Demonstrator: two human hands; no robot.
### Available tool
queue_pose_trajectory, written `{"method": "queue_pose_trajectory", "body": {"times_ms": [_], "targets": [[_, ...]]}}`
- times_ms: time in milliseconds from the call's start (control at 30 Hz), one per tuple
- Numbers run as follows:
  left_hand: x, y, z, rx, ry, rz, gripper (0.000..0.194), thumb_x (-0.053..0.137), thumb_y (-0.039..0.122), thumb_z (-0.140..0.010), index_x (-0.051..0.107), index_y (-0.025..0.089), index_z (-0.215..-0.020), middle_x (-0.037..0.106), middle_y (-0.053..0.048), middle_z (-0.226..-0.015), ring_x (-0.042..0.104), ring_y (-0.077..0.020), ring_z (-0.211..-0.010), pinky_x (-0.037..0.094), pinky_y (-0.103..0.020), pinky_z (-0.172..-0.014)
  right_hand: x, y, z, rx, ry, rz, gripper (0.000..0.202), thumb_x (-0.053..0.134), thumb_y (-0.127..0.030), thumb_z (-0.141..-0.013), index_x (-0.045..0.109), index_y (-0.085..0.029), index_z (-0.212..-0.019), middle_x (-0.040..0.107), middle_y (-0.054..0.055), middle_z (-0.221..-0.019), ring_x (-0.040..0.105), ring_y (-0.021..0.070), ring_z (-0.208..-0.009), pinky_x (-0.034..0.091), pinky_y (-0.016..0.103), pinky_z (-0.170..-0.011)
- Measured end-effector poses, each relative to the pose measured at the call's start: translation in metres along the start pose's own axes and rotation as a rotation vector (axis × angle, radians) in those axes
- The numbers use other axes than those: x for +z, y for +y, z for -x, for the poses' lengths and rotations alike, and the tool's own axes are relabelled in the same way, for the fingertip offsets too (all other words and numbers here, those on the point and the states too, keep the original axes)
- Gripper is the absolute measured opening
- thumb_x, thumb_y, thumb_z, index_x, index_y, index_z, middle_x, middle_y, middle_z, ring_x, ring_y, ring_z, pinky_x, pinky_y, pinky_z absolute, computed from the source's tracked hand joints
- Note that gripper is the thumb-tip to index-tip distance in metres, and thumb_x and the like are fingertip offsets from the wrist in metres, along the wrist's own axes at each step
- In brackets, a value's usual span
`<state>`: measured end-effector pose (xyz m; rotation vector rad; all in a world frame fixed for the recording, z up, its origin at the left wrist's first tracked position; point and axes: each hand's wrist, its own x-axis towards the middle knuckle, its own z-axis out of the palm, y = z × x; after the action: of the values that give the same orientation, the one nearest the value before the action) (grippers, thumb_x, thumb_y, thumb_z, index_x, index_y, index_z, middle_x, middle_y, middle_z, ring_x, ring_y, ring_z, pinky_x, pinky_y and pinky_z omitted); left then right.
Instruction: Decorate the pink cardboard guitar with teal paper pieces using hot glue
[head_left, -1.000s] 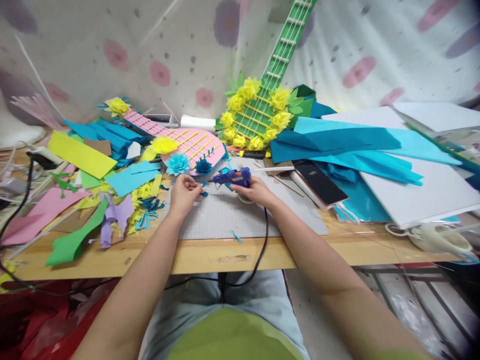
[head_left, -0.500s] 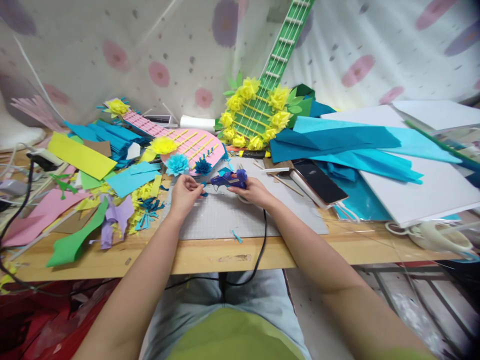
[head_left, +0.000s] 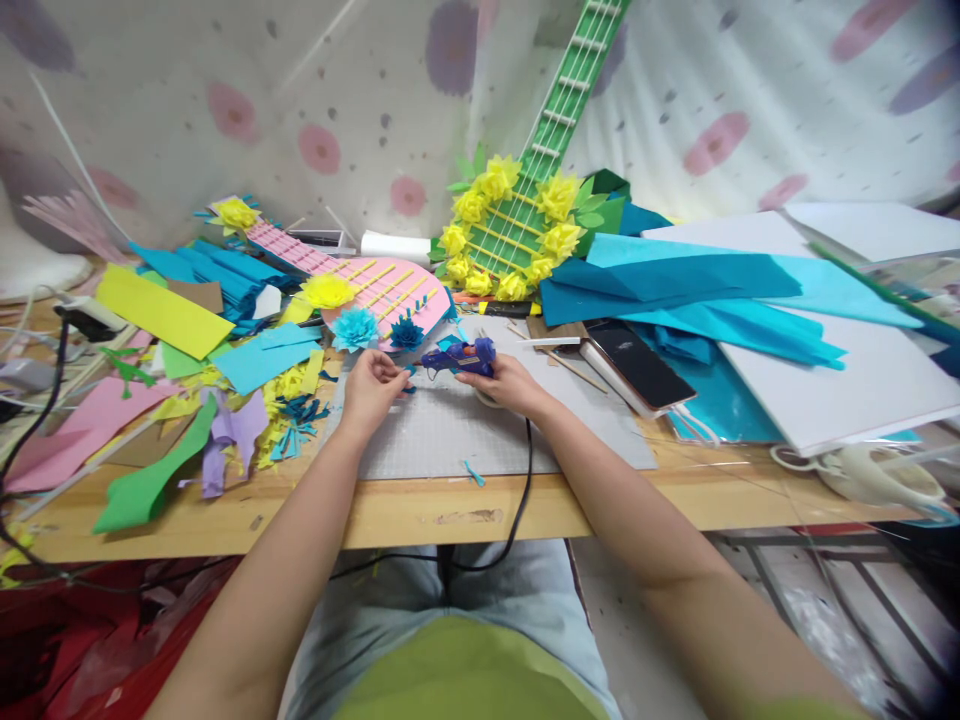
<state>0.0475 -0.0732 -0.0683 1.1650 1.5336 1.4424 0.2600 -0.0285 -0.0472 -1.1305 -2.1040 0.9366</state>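
My right hand (head_left: pixel 512 384) is wrapped round a dark blue glue gun (head_left: pixel 459 358), whose nozzle points left. Its black cord hangs over the table's front edge. Just left of the nozzle, my left hand (head_left: pixel 373 390) pinches a small dark blue paper piece (head_left: pixel 409 378). Behind my hands lies a pink paper guitar (head_left: pixel 424 310) with yellow strips, bearing a yellow flower (head_left: pixel 328 290), a light blue flower (head_left: pixel 355 328) and a dark blue flower (head_left: pixel 406 332). Beneath my hands is a grey cutting mat (head_left: pixel 435 430).
A green guitar (head_left: pixel 510 225) with yellow flowers leans at the back. Paper scraps (head_left: pixel 289 400) and a green strip (head_left: pixel 154 480) lie left. To the right are a phone (head_left: pixel 641 365), blue paper (head_left: pixel 675 290), white boards (head_left: pixel 855 380) and a white cup (head_left: pixel 885 475).
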Motion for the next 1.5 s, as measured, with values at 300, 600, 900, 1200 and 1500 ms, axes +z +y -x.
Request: {"method": "queue_pose_trajectory", "body": {"times_ms": [300,600,900,1200,1500], "targets": [[-0.001,-0.003,-0.001,0.026,-0.008,-0.020,0.038,0.072,0.033,-0.059,0.044,0.020,-0.082,0.060,0.004,-0.064,0.065,-0.0151,-0.056,0.047,-0.020,-0.042,0.001,0.009,-0.003,0.094,0.146,-0.124,0.043,0.067,-0.050,-0.069,0.068,-0.018,-0.098,0.071,0.005,-0.088,0.063,0.0203,-0.083,0.048,0.031,-0.076],[0.000,0.007,0.000,-0.054,0.000,0.113,0.039,0.076,0.033,-0.054,0.054,0.016,-0.082,0.062,0.001,-0.065,0.063,-0.0138,-0.056,0.049,-0.022,-0.044,-0.033,0.040,-0.011,0.337,0.682,-0.036,0.047,0.054,-0.056,-0.075,0.065,-0.014,-0.091,0.068,0.011,-0.081,0.064,0.0239,-0.081,0.048,0.033,-0.074],[0.001,0.014,0.008,-0.178,-0.050,0.223,0.038,0.078,0.030,-0.050,0.065,0.011,-0.080,0.065,-0.003,-0.067,0.065,-0.0163,-0.065,0.054,-0.026,-0.053,-0.035,0.057,-0.016,0.452,0.472,0.322,0.052,0.052,-0.057,-0.079,0.064,-0.015,-0.106,0.068,0.016,-0.101,0.062,0.0308,-0.099,0.045,0.039,-0.083],[0.011,0.023,0.013,-0.261,-0.043,0.408,0.034,0.078,0.022,-0.052,0.066,0.013,-0.081,0.067,-0.003,-0.071,0.067,-0.0161,-0.069,0.049,-0.020,-0.050,-0.049,0.037,-0.002,0.367,0.488,0.592,0.043,0.064,-0.051,-0.071,0.061,-0.014,-0.092,0.063,0.016,-0.102,0.057,0.0298,-0.101,0.042,0.037,-0.084],[0.018,0.020,0.009,-0.267,0.093,0.511,0.040,0.082,0.026,-0.047,0.063,0.015,-0.080,0.063,0.002,-0.067,0.060,-0.0086,-0.058,0.040,-0.014,-0.041,-0.050,-0.010,0.006,0.303,0.081,0.236,0.037,0.068,-0.046,-0.068,0.044,-0.021,-0.058,0.050,-0.002,-0.056,0.044,0.0119,-0.055,0.028,0.027,-0.054]]}}
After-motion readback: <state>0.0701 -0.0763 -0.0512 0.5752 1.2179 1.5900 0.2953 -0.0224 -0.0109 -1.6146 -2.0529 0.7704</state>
